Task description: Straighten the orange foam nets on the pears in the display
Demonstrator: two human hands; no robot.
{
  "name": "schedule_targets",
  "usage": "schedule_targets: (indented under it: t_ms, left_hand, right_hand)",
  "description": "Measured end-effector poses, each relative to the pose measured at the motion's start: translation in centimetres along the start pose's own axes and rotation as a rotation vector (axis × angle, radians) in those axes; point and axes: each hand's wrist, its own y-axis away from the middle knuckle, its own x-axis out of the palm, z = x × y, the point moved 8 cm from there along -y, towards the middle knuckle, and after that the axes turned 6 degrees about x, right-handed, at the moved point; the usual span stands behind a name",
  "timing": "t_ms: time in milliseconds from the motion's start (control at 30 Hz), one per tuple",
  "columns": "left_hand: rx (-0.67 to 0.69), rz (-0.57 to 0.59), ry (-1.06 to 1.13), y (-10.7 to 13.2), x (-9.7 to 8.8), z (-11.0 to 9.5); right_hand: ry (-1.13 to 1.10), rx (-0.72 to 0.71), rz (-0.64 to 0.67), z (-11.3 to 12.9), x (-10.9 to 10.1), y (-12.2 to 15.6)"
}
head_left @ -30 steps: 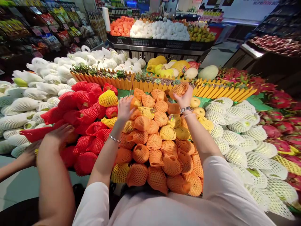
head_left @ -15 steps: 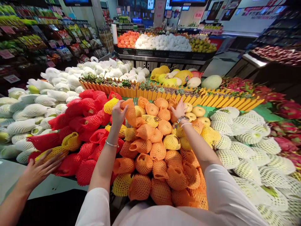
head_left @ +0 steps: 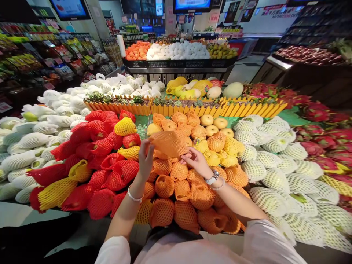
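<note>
An orange foam fruit net [head_left: 168, 143] is stretched sideways in front of me, above the pile; whether a fruit is inside I cannot tell. My left hand [head_left: 145, 157] pinches its left end between thumb and fingers. At the net's lower right end, my right hand [head_left: 195, 161] is closed on the edge with its fingertips. Beneath both hands lie several fruits in orange foam nets [head_left: 179, 171]. A few bare yellow-brown pears [head_left: 211, 131] sit behind my right hand, beside yellow-netted fruits [head_left: 233, 146].
Red-netted fruits [head_left: 101, 148] are heaped on the left, white-netted ones [head_left: 35, 139] beyond them. On the right lie more white-netted fruits [head_left: 277, 172] and dragon fruits [head_left: 316, 113]. A low orange picket fence [head_left: 187, 110] crosses behind, with melons [head_left: 233, 90] past it.
My left hand has brought the orange net down and nearer. My right hand has come back from the pile near the pears to the net. Another person's hand at the left has gone from view.
</note>
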Motion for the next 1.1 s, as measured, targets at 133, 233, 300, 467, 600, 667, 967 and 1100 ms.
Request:
schedule_targets:
  t_ms: [133, 233, 300, 467, 600, 667, 967, 1100]
  left_hand:
    - [-0.21, 0.131, 0.109, 4.4, -0.1, 0.7]
    - [-0.343, 0.125, 0.206, 7.9, -0.2, 1.5]
    - [-0.367, 0.142, 0.199, 9.6, 0.0, 1.6]
    - [-0.344, 0.337, -0.202, 11.2, 0.5, 1.6]
    - [-0.498, 0.551, -0.255, 12.4, 1.1, 2.9]
    - [-0.52, 0.567, -0.253, 12.6, 1.1, 3.0]
    - [-0.324, 0.367, -0.291, 13.3, -0.3, 2.0]
    - [-0.142, 0.47, -0.365, 13.6, 0.5, 0.7]
  right_hand:
    - [0.196, -0.02, -0.004, -0.1, -1.1, 1.3]
    - [0.35, -0.215, -0.192, 1.0, -2.4, 2.7]
    - [0.487, -0.357, -0.227, 1.5, -2.1, 3.7]
    - [0.777, -0.608, -0.24, 1.8, -0.6, 6.1]
    - [1.031, -0.816, -0.143, 1.6, 1.0, 7.9]
    - [1.102, -0.857, -0.045, 1.0, 1.7, 8.5]
    - [1.02, -0.588, 0.037, -2.1, 1.9, 8.1]
    - [1.011, -0.61, 0.183, -3.4, 3.3, 8.4]
